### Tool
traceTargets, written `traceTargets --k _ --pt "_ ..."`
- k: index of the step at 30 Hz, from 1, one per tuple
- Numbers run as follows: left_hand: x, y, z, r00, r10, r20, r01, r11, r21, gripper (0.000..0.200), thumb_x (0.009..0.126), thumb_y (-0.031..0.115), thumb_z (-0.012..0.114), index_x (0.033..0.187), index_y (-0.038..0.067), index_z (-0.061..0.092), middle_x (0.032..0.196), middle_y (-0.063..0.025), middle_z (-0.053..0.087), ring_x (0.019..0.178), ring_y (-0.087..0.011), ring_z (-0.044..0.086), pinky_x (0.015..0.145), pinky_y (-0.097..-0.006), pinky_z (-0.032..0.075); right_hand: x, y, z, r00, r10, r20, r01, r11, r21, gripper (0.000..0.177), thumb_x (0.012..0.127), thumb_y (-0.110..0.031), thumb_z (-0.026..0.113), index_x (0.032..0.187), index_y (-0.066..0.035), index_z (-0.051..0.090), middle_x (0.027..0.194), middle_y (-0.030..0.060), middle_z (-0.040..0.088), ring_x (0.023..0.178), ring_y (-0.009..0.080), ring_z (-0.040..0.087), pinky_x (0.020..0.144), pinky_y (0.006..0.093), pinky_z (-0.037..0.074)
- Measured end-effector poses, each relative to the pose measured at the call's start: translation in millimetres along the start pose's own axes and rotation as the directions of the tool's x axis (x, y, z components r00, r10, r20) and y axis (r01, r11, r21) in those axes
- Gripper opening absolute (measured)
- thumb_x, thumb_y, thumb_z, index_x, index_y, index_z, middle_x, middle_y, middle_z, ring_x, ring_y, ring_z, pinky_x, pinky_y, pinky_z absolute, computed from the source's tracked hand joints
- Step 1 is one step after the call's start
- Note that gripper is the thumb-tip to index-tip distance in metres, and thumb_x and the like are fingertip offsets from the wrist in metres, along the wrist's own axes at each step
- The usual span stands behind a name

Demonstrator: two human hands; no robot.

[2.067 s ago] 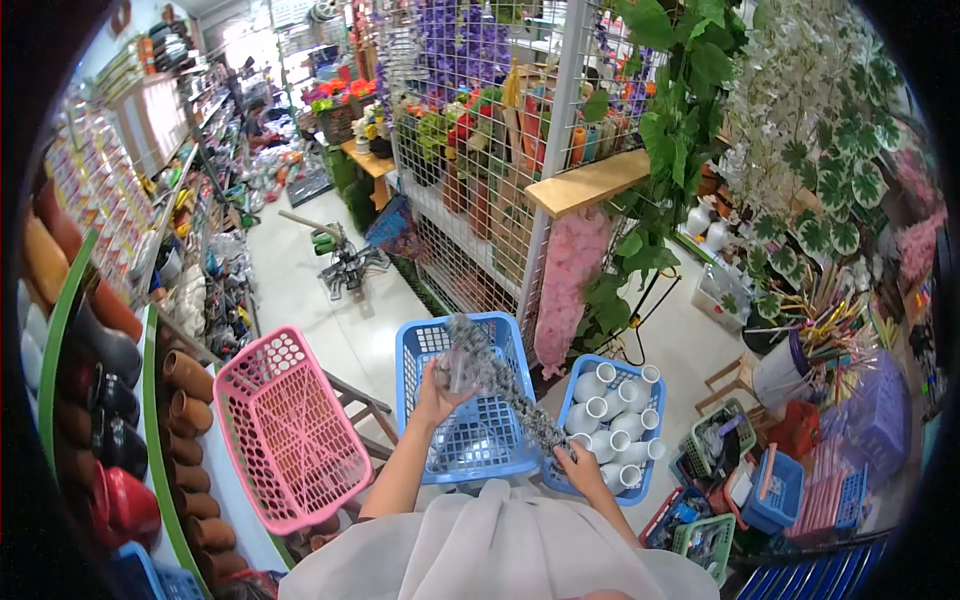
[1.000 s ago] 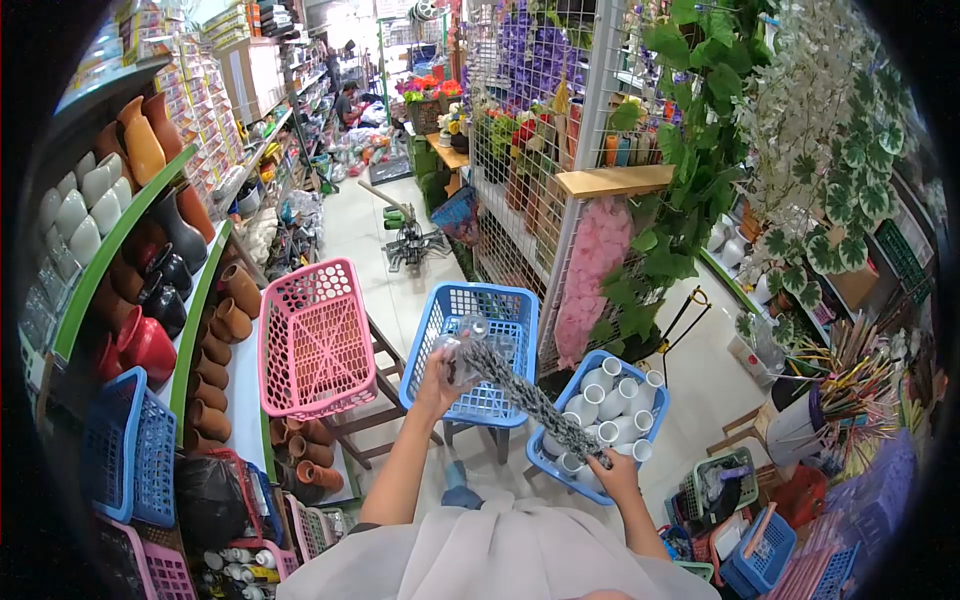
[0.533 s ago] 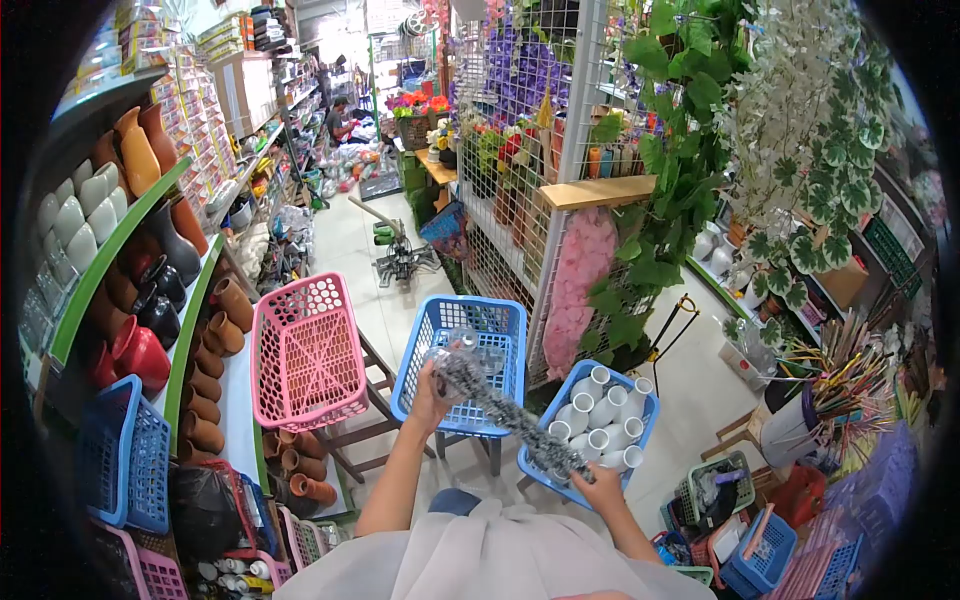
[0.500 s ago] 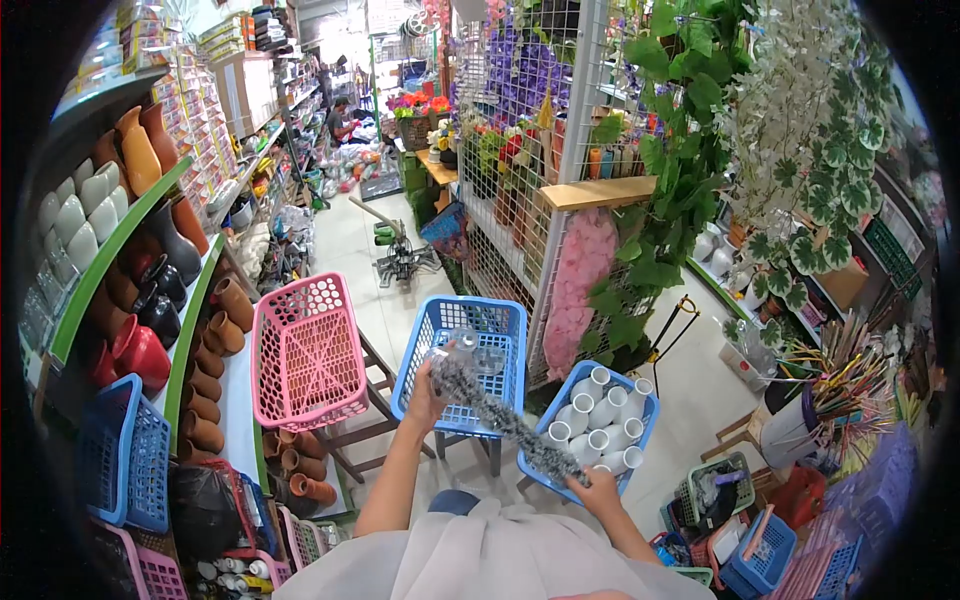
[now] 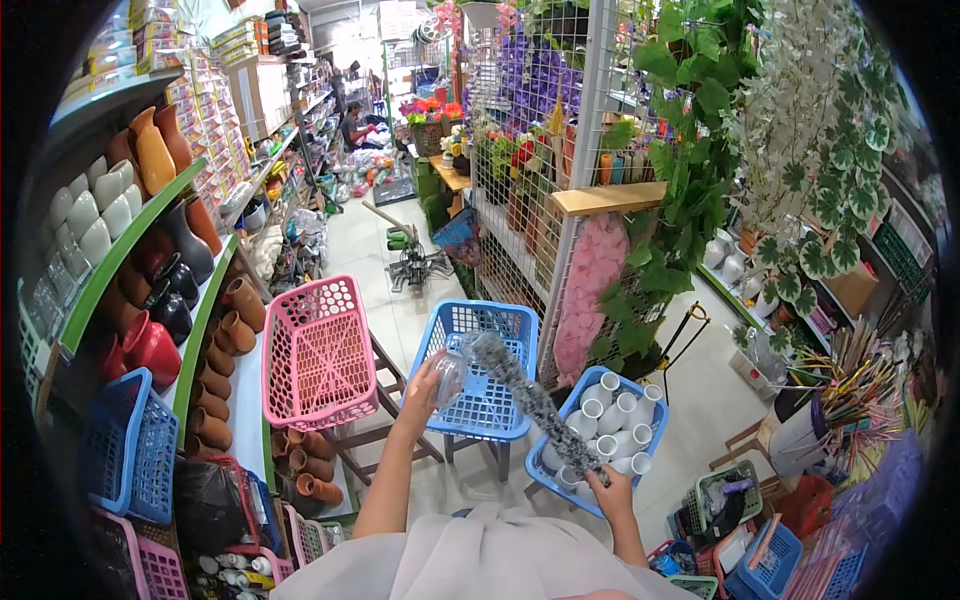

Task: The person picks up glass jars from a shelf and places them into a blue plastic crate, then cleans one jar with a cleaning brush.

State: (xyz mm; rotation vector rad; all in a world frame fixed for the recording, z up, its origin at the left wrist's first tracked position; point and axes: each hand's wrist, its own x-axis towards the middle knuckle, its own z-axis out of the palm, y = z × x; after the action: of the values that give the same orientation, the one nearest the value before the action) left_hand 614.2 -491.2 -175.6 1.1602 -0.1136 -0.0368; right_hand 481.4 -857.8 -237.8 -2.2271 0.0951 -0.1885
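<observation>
Two grips share one long grey bristly brush (image 5: 530, 400), which slants between them. Left grip (image 5: 425, 385) is closed around a clear vessel (image 5: 452, 372) at the brush's upper end, just before a blue basket (image 5: 475, 312). Right grip (image 5: 610, 492) is clenched on the brush's lower end, beside a smaller blue basket (image 5: 662, 425) of white cups (image 5: 610, 415); a pink basket (image 5: 318, 350) stands left of the left grip
</observation>
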Motion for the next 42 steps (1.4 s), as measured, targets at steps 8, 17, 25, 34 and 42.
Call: traceTargets --k 8,17,25,34,42 --pt "-11 -9 -12 0.993 0.013 0.119 -0.046 0.959 0.281 0.077 0.081 0.031 0.07 0.145 0.01 0.033 0.131 -0.0141 0.047 0.117 -0.022 0.049 0.097 -0.0346 0.043 -7 -16 -19 0.995 -0.048 0.087 0.047 0.999 0.019 0.034 0.076 -0.034 0.074 0.086 -0.001 0.069 0.072 0.0185 0.065 0.064 0.0328 0.063 0.06 0.0395 0.047" --pt "-24 13 6 0.978 -0.004 0.206 -0.045 0.971 0.236 0.11 0.062 0.045 0.082 0.149 0.009 0.024 0.141 -0.0163 0.035 0.129 -0.0311 0.039 0.109 -0.0439 0.031 -11 4 -22 0.998 0.018 0.068 -0.013 0.997 -0.078 0.035 0.076 -0.035 0.074 0.086 -0.002 0.07 0.073 0.0197 0.065 0.063 0.0345 0.062 0.06 0.0393 0.048" --pt "-17 -3 14 0.971 0.033 0.239 0.058 0.93 -0.364 0.079 0.08 0.045 0.058 0.147 0.013 0.029 0.134 -0.0135 0.048 0.124 -0.0264 0.047 0.105 -0.0496 0.039 -26 18 -16 0.991 0.07 0.116 -0.075 0.996 0.037 0.035 0.078 -0.037 0.072 0.086 -0.002 0.07 0.07 0.0191 0.064 0.059 0.0297 0.06 0.06 0.0375 0.047" --pt "4 -42 0 0.995 0.004 -0.104 -0.095 0.425 -0.9 0.061 0.088 0.051 0.047 0.131 0.007 0.047 0.131 -0.0186 0.052 0.12 -0.0388 0.049 0.105 -0.0596 0.032 -35 15 5 0.988 0.007 0.154 -0.012 1.0 0.028 0.038 0.078 -0.04 0.072 0.086 -0.002 0.069 0.068 0.0178 0.063 0.058 0.0287 0.059 0.058 0.0362 0.046" --pt "4 -50 10 0.992 -0.018 -0.124 -0.087 0.618 -0.781 0.064 0.086 0.044 0.064 0.133 0.007 0.043 0.128 -0.0205 0.049 0.118 -0.0381 0.051 0.106 -0.0493 0.04 -27 9 18 0.999 0.026 0.024 -0.026 1.0 0.007 0.038 0.077 -0.039 0.073 0.088 -0.003 0.069 0.067 0.0185 0.063 0.059 0.0342 0.06 0.057 0.0399 0.046"
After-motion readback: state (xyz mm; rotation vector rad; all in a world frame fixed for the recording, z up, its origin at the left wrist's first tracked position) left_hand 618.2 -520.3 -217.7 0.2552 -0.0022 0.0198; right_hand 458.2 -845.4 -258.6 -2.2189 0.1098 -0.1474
